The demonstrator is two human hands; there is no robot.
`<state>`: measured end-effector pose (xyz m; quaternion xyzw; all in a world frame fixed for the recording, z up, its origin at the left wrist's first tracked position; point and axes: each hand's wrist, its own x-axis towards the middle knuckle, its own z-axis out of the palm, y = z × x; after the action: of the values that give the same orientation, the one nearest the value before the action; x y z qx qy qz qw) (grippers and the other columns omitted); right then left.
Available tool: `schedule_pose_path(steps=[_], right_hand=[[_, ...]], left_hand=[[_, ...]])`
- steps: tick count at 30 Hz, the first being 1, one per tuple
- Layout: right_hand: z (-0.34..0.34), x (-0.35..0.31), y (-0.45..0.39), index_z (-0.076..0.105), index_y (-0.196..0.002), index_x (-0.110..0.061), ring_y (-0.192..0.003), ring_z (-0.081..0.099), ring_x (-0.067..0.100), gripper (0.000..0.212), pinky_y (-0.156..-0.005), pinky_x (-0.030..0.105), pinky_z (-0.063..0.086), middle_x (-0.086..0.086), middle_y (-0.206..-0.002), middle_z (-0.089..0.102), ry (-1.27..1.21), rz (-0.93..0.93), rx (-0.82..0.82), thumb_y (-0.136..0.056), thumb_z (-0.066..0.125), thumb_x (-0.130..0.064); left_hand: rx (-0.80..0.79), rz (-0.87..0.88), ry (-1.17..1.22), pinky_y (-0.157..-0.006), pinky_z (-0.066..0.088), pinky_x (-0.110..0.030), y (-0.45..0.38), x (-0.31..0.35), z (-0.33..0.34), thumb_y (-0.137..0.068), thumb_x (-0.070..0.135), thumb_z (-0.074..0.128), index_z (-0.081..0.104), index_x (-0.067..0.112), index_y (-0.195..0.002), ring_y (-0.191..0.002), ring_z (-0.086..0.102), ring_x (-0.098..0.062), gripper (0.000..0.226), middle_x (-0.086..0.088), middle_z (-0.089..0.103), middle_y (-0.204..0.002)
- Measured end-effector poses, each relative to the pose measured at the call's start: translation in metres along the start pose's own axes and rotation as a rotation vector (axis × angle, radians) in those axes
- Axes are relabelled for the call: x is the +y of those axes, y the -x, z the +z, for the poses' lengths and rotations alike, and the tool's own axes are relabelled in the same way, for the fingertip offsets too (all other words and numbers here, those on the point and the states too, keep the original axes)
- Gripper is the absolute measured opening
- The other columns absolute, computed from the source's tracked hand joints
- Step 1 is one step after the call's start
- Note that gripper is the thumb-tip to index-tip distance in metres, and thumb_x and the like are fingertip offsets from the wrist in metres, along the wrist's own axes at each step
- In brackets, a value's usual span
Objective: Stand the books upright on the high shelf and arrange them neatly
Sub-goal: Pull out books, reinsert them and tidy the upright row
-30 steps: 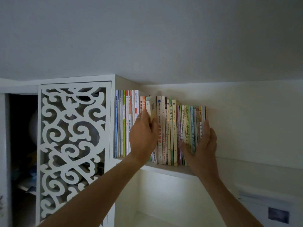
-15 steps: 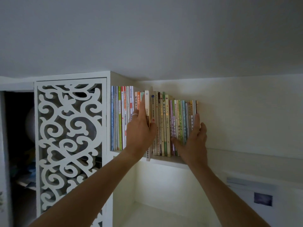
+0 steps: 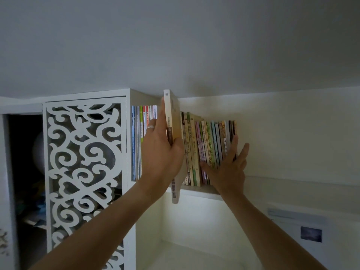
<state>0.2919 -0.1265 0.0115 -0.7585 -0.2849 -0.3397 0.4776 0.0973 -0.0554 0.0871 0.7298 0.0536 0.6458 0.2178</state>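
Left hand (image 3: 162,152) grips a tall cream-spined book (image 3: 171,137) at the centre of the frame, thumb on its right face and fingers along its left, a ring on one finger; the book stands nearly upright, its top edge above the neighbouring spines and close to the ceiling, its lower end hanging below the front edge of the high shelf (image 3: 202,190); right hand (image 3: 228,166), right of centre, is spread flat with straight fingers against the right-hand end of the row of books (image 3: 209,147), thumb across the lower spines, fingertips reaching past the last book toward the wall; that row stands upright with a slight lean; a second group of thin books (image 3: 143,131) stands left of the held one, against the cabinet side; a white fretwork door (image 3: 83,162) fills the left of the frame, a dark open compartment (image 3: 25,162) beside it at far left.
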Motion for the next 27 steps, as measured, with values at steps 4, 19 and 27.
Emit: schedule_pose_path(steps=[4,19,27], right_hand=[[0.003,-0.008,0.004,-0.004,-0.165,-0.024,-0.149,0.023,0.051,0.126,-0.106,0.069,0.044,0.021,-0.169,-0.003,0.084,-0.067,0.074,-0.075,0.075,-0.064],[-0.006,0.004,-0.008,-0.011,-0.163,-0.029,-0.146,0.021,0.051,0.133,-0.096,0.072,0.045,0.018,-0.169,-0.013,0.163,0.010,0.106,-0.069,0.080,-0.051],[-0.017,0.019,-0.010,0.000,-0.165,-0.025,-0.139,0.033,0.051,0.123,-0.093,0.067,0.049,0.022,-0.168,0.001,0.141,-0.038,0.135,-0.076,0.078,-0.059]], left_hand=[[0.005,0.045,0.031,-0.055,0.047,-0.016,0.007,0.016,0.000,-0.088,0.006,0.057,0.042,0.026,-0.152,-0.072,0.061,-0.012,0.069,0.004,0.066,-0.104],[-0.004,0.022,0.111,-0.054,0.047,-0.018,0.014,0.023,0.023,-0.089,0.007,0.060,0.040,0.027,-0.153,-0.065,0.058,-0.010,0.070,0.005,0.066,-0.106],[-0.021,0.083,0.018,-0.069,0.063,-0.033,-0.003,0.012,0.070,-0.100,0.026,0.055,0.026,0.033,-0.161,-0.082,0.068,-0.014,0.067,-0.002,0.067,-0.110]])
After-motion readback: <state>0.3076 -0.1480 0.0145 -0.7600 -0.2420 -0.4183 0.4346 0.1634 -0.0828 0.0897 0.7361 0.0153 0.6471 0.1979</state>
